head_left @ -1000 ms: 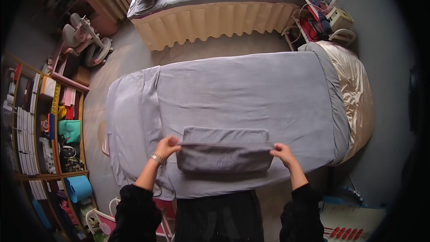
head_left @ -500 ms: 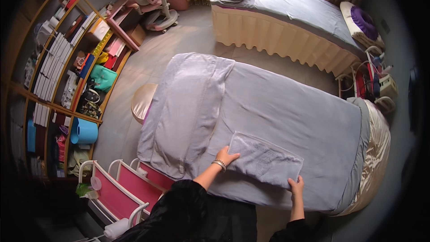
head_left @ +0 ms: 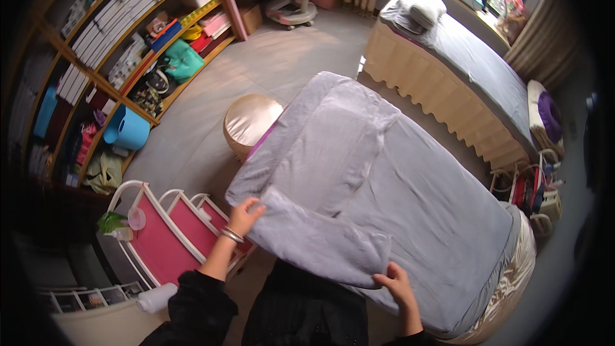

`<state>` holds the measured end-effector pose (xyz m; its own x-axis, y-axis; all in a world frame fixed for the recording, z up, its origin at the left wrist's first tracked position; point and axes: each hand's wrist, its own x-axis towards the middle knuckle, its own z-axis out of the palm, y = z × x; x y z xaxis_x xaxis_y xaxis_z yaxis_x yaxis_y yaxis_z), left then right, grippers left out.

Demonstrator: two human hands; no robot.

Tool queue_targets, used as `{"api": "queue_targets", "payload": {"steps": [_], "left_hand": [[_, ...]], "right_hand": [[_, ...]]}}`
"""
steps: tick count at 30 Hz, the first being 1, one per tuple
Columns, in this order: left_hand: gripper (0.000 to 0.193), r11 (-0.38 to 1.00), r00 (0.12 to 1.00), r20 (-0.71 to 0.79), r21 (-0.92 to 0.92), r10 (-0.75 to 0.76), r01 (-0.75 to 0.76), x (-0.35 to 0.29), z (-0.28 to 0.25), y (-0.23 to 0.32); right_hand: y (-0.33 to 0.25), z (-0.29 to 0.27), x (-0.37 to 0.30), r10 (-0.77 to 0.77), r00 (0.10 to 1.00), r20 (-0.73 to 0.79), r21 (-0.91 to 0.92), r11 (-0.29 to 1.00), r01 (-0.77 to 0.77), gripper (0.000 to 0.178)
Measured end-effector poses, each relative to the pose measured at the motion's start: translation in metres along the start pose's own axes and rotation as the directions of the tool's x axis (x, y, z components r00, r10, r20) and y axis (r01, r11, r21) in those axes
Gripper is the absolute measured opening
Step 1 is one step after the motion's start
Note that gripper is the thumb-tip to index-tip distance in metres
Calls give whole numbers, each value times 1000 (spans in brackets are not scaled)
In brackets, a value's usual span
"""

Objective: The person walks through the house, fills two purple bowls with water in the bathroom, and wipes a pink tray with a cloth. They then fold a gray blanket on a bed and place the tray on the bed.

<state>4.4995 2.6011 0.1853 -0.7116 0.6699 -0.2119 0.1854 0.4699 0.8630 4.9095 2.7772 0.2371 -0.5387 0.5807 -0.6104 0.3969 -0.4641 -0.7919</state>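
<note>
A folded grey towel (head_left: 314, 240) stretches between my two hands over the near edge of a massage bed. My left hand (head_left: 245, 216), with bangles at the wrist, pinches the towel's left end. At the opposite end, my right hand (head_left: 395, 282) grips a lower corner between thumb and fingers. The bed wears a smooth grey sheet (head_left: 442, 211). Across its left end lies a larger grey towel (head_left: 320, 154), partly covered by the folded one.
A round padded stool (head_left: 253, 118) stands past the bed's left end. Close by my left arm is a white-framed trolley with red shelves (head_left: 160, 234). Shelving (head_left: 96, 80) lines the left wall; a second skirted bed (head_left: 423, 77) stands at the far right.
Both hands have carried the folded towel left along the bed, from the middle to beside the larger towel. My view has shifted toward the bed's left end.
</note>
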Motion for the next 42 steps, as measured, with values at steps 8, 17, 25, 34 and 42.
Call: {"api": "queue_targets", "payload": {"steps": [8, 17, 25, 34, 42], "left_hand": [[39, 908, 841, -451, 406, 300, -106, 52, -65, -23], [30, 992, 969, -245, 128, 23, 8, -159, 70, 5], [27, 868, 858, -245, 102, -451, 485, -387, 77, -42], [22, 835, 718, -428, -311, -549, 454, -492, 47, -94], [26, 692, 718, -285, -623, -635, 364, -563, -81, -209]], "right_hand": [[66, 115, 69, 345, 927, 145, -247, 920, -304, 24], [47, 164, 102, -385, 836, 391, -616, 566, 548, 19], [68, 195, 91, -30, 804, 594, -791, 162, 590, 26], [73, 427, -40, -224, 110, 968, -129, -74, 989, 56], [132, 491, -72, -476, 297, 828, -465, -285, 838, 20]]}}
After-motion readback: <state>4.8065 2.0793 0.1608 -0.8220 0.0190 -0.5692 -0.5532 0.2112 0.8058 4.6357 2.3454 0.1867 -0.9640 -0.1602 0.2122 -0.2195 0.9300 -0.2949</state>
